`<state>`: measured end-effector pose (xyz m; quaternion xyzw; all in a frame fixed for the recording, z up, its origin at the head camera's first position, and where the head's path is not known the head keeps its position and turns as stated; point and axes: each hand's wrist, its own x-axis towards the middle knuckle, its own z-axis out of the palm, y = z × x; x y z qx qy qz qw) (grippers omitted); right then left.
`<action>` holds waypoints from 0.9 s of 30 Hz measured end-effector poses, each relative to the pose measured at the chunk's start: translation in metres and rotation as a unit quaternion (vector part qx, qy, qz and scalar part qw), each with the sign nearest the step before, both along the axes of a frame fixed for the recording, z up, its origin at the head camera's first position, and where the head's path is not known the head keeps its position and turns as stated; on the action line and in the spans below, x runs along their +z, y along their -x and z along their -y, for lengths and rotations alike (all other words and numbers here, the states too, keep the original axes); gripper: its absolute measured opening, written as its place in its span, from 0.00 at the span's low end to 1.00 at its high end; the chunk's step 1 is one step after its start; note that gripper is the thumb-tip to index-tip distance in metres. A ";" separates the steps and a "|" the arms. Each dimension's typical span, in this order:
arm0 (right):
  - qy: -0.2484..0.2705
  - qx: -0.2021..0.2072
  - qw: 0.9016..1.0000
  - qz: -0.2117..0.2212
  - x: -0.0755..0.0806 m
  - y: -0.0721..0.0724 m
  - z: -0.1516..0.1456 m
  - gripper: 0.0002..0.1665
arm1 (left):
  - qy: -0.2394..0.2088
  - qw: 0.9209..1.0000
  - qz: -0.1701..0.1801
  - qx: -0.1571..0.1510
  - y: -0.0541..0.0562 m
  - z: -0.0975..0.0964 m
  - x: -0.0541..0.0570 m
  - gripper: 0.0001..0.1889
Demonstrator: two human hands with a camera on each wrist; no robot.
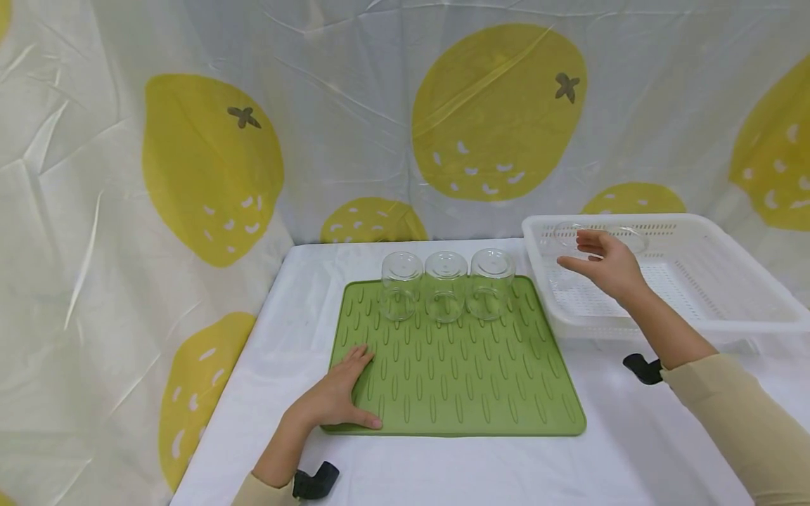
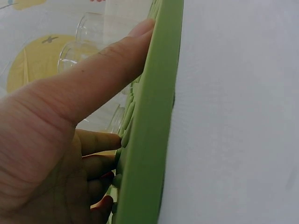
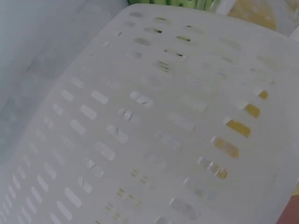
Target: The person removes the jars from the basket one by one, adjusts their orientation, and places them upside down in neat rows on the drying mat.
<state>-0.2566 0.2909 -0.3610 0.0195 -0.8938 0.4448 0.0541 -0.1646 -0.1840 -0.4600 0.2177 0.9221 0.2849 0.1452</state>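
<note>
A green drying mat (image 1: pixel 455 379) with raised ridges lies on the table. My left hand (image 1: pixel 335 393) rests on its front left corner, fingers spread on the ridges. In the left wrist view, the thumb (image 2: pixel 107 70) lies along the mat's edge. Three clear glasses (image 1: pixel 446 288) stand upside down in a row at the mat's back. My right hand (image 1: pixel 610 267) is over the left part of a white plastic basket (image 1: pixel 702 327), thumb apart from loosely bent fingers. Faint outlines of clear glassware (image 1: pixel 633 239) show behind this hand, partly hidden by it.
The basket's slotted wall (image 3: pixel 154 102) fills most of the right wrist view. A white cloth (image 1: pixel 500 471) covers the table. Behind and to the left hangs a curtain (image 1: pixel 354 140) printed with lemons. Each wrist carries a black strap mount (image 1: pixel 642 369).
</note>
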 end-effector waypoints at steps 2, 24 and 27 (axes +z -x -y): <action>0.000 -0.010 1.000 0.005 0.000 0.001 -0.004 0.51 | 0.001 1.000 0.001 0.002 0.000 0.000 0.000 0.64; -0.045 -0.045 0.997 0.050 0.000 0.024 -0.022 0.63 | 0.000 1.000 0.002 0.001 0.000 0.000 0.000 0.64; -0.050 -0.047 0.996 0.054 0.001 0.027 -0.022 0.62 | -0.002 1.000 0.003 0.001 0.000 0.000 0.001 0.64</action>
